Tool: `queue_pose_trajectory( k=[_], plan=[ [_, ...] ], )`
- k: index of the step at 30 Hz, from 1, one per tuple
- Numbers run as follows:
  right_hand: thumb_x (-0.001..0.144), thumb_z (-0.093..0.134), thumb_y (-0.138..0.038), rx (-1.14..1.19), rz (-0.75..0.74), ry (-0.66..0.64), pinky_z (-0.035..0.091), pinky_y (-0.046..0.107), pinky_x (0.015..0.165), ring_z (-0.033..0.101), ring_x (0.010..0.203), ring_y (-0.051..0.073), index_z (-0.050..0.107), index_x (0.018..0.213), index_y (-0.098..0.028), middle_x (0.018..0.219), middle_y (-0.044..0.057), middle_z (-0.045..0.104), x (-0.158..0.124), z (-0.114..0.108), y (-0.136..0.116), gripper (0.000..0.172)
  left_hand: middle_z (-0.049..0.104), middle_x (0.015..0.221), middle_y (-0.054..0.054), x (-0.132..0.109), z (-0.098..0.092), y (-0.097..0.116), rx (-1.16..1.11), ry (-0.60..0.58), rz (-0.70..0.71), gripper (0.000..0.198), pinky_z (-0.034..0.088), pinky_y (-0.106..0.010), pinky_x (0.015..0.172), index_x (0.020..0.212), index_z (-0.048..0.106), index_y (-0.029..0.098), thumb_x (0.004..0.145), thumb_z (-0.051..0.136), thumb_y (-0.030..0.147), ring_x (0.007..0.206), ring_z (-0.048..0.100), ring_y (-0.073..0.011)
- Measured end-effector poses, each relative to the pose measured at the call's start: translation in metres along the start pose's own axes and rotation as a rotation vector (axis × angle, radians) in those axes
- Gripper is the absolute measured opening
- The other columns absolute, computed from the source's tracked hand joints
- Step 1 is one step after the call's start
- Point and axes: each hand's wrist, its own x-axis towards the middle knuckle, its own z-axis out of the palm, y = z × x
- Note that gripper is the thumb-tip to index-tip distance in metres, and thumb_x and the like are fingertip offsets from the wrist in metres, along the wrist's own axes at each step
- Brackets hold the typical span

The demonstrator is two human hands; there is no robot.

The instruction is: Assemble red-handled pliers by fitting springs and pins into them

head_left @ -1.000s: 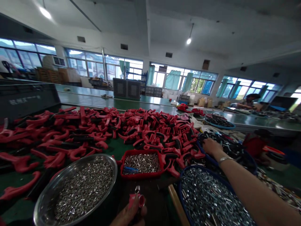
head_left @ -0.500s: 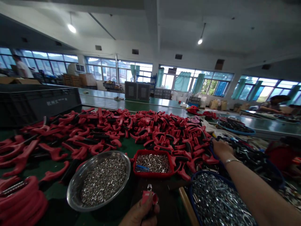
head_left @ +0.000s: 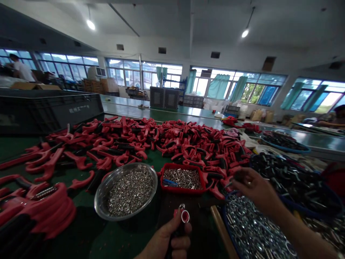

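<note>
My left hand (head_left: pixel 172 233), low in the middle, is closed around a red plastic handle piece (head_left: pixel 176 213) with a round open end facing me and a small metal fitting on top. A dark lower part of that piece runs down inside my fingers. My right hand (head_left: pixel 249 183) is pinched on a small black part (head_left: pixel 238 176), blurred, with a pale metal tip showing beside it. It hovers above the far edge of a blue basin of shiny metal rings and fittings (head_left: pixel 250 223). To its right stands a basin of black parts (head_left: pixel 288 180).
Red and black handles (head_left: pixel 178 140) lie heaped across the bench. In front are a steel bowl of small metal pieces (head_left: pixel 129 194), a red tray of rivet-like pins (head_left: pixel 183 180) and a wooden stick (head_left: pixel 223 230). A dark crate (head_left: pixel 51 111) stands left; stacked red handles (head_left: pixel 54 212) lie nearer.
My right hand has come back from the black-parts basin, toward me and left, with a small black part in it. My left hand keeps its handle piece, now turned with its round end toward me.
</note>
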Motion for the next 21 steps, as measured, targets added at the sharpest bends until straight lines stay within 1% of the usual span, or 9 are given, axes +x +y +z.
queue_pose_trajectory(
  k=[1,2,3,4,6,9,13,17,21],
  plan=[
    [0.083,0.047,-0.031,0.240,-0.099,-0.033,0.053,0.025,0.051,0.064,0.070,0.017,0.041,0.116,-0.018,0.089,0.005,0.064,-0.017,0.012,-0.026,0.036,0.032,0.044,0.008,0.000,0.001,-0.002,-0.010,-0.031,0.001,0.032,0.015,-0.011,0.036,0.070,0.057,0.012,0.072,0.063,0.043,0.035,0.019,-0.0008],
    [0.083,0.047,-0.028,0.341,-0.194,-0.031,0.053,0.024,0.050,0.064,0.066,0.014,0.040,0.118,-0.021,0.090,0.004,0.064,-0.033,0.023,-0.050,0.036,0.033,0.043,0.008,-0.001,0.001,-0.005,-0.017,-0.065,-0.003,0.032,0.015,-0.011,0.035,0.070,0.057,0.012,0.071,0.064,0.043,0.035,0.020,-0.0007],
    [0.082,0.048,-0.022,0.336,-0.312,-0.024,0.053,0.024,0.056,0.063,0.069,0.013,0.044,0.116,-0.023,0.091,0.003,0.064,-0.046,0.032,-0.072,0.034,0.032,0.042,0.008,-0.002,0.002,-0.007,-0.022,-0.102,-0.013,0.033,0.015,-0.011,0.035,0.070,0.057,0.012,0.069,0.066,0.044,0.034,0.020,-0.0009],
    [0.080,0.049,-0.017,0.305,-0.493,0.011,0.053,0.024,0.062,0.063,0.076,0.013,0.048,0.112,-0.025,0.093,0.002,0.064,-0.056,0.040,-0.090,0.033,0.031,0.040,0.008,-0.003,0.003,-0.009,-0.026,-0.141,-0.026,0.035,0.016,-0.011,0.035,0.070,0.057,0.012,0.068,0.066,0.045,0.033,0.020,-0.0012],
    [0.077,0.049,-0.010,0.278,-0.665,0.072,0.052,0.022,0.068,0.061,0.081,0.012,0.050,0.111,-0.022,0.092,0.003,0.064,-0.068,0.047,-0.112,0.036,0.030,0.038,0.008,-0.006,0.005,-0.010,-0.043,-0.214,-0.035,0.036,0.017,-0.011,0.034,0.069,0.057,0.012,0.068,0.065,0.047,0.032,0.021,-0.0017],
    [0.078,0.047,-0.008,0.158,-0.782,0.095,0.052,0.023,0.070,0.061,0.081,0.013,0.050,0.111,-0.015,0.089,0.007,0.065,-0.072,0.048,-0.119,0.034,0.030,0.037,0.008,-0.010,0.008,-0.007,-0.072,-0.280,-0.016,0.035,0.017,-0.010,0.033,0.066,0.055,0.012,0.070,0.063,0.046,0.031,0.020,-0.0010],
    [0.083,0.041,-0.014,-0.077,-0.869,0.164,0.053,0.023,0.059,0.063,0.071,0.015,0.051,0.110,-0.011,0.080,0.008,0.067,-0.075,0.044,-0.117,0.029,0.030,0.039,0.008,-0.013,0.010,-0.002,-0.004,-0.307,0.032,0.035,0.017,-0.010,0.035,0.067,0.053,0.013,0.071,0.062,0.047,0.032,0.021,-0.0009],
    [0.085,0.035,-0.015,-0.298,-0.941,0.219,0.053,0.023,0.048,0.064,0.061,0.016,0.054,0.108,-0.012,0.075,0.006,0.068,-0.080,0.051,-0.119,0.029,0.033,0.043,0.008,-0.016,0.009,-0.003,0.214,-0.269,0.149,0.032,0.018,-0.012,0.036,0.072,0.052,0.015,0.075,0.057,0.047,0.035,0.022,-0.0018],
    [0.088,0.030,-0.016,-0.457,-0.935,0.233,0.052,0.021,0.043,0.064,0.061,0.016,0.055,0.109,-0.011,0.075,0.006,0.068,-0.085,0.057,-0.127,0.033,0.037,0.048,0.007,-0.018,0.007,-0.001,0.456,-0.248,0.253,0.037,0.017,-0.014,0.035,0.072,0.049,0.015,0.069,0.062,0.050,0.036,0.023,-0.0015]
  ],
)
